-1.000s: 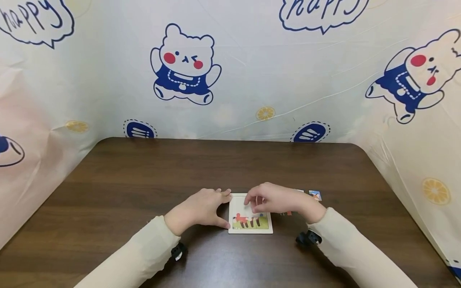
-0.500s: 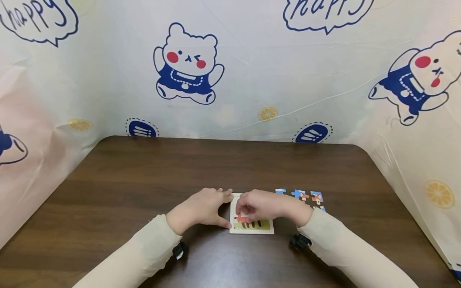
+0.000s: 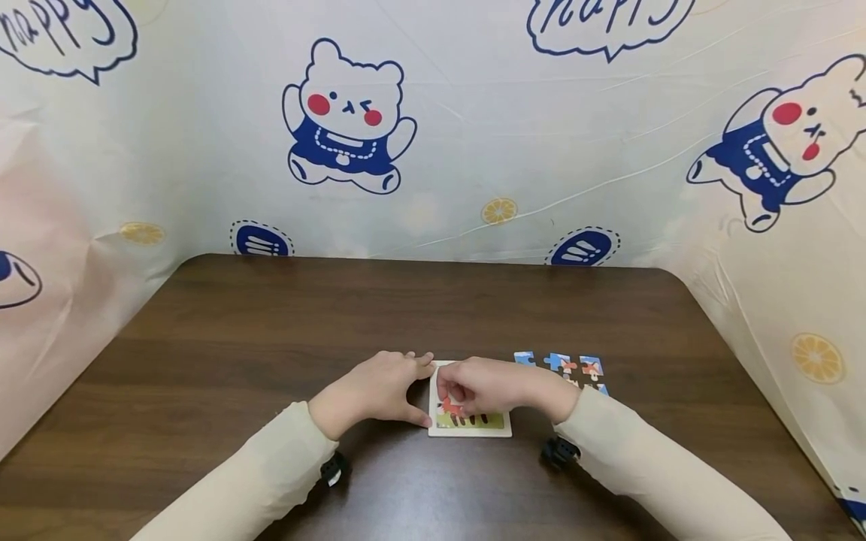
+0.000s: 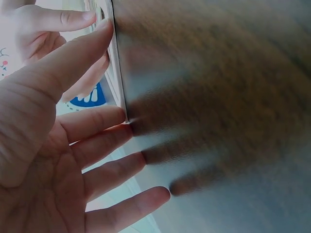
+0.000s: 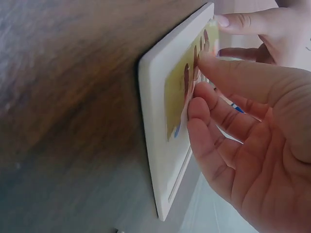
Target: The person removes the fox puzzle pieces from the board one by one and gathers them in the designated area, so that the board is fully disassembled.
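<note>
A small square puzzle tray [image 3: 470,433] with a pale rim lies on the brown table, its lower part filled with a green picture with dark legs and an orange shape. My left hand [image 3: 379,388] rests at the tray's left edge, thumb at the near corner and forefinger at the far one, fingers spread fairly straight. Over the tray's left half, my right hand [image 3: 497,383] has its thumb and curled fingers together on an orange puzzle piece [image 3: 450,406], mostly hidden by the fingers. The right wrist view shows the fingertips [image 5: 198,108] low over the picture.
Several loose puzzle pieces [image 3: 560,362] in blue and orange lie right of the tray, partly behind my right wrist. The table [image 3: 304,308] ends at a patterned curtain [image 3: 446,150] at the back and sides. Dark wrist devices sit under both sleeves.
My right hand has moved left and slightly down over the tray, then nearly stopped there. More loose pieces show at the right. The left hand has stayed at the tray's edge.
</note>
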Motion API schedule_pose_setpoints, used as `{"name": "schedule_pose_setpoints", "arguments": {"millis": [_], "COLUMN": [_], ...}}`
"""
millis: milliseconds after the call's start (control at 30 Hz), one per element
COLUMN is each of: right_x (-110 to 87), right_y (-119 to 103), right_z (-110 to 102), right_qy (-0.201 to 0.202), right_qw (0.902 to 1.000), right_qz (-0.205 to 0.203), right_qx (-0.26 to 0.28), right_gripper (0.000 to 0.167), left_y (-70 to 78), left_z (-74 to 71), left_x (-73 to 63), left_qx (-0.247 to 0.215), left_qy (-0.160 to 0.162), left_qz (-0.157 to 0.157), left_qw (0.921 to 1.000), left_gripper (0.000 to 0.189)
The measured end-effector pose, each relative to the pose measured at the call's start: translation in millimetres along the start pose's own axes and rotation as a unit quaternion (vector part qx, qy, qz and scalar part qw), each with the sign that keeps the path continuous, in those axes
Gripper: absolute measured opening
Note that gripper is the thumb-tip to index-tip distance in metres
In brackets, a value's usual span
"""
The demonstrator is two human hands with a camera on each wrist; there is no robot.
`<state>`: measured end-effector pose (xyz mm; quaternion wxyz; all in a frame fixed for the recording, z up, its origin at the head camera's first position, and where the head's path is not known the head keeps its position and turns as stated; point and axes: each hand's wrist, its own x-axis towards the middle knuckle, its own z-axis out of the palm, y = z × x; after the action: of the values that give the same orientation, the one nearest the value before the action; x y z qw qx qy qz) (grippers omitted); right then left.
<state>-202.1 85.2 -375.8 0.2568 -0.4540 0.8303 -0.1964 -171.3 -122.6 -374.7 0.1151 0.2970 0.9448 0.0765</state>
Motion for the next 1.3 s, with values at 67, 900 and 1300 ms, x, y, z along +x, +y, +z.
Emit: {"name": "schedule_pose_setpoints", "arguments": {"millis": [67, 900, 1300], "right_x": [-0.3, -3.1, -15.2], "right_y": [0.4, 4.9, 6.2], "right_z": [-0.4, -4.6, -16.7], "right_qy": [0.001, 0.003, 0.024], "right_qw": [1.0, 0.9875, 0.9883], "right_qz": [-0.002, -0.027, -0.046], "right_qx": [0.007, 0.155, 0.143], "right_gripper": [0.015, 0.011, 0.009], "left_y": [0.0, 1.3, 1.8], "left_z": [-0.7, -0.8, -1.3], "left_x": [0.3, -0.4, 0.0], "left_qx": [0.002, -0.004, -0.005], "left_qy": [0.001, -0.004, -0.01], "left_qz": [0.001, -0.004, -0.01], "left_qw": [1.0, 1.0, 0.9999], "left_gripper": [0.076, 0.076, 0.075]}}
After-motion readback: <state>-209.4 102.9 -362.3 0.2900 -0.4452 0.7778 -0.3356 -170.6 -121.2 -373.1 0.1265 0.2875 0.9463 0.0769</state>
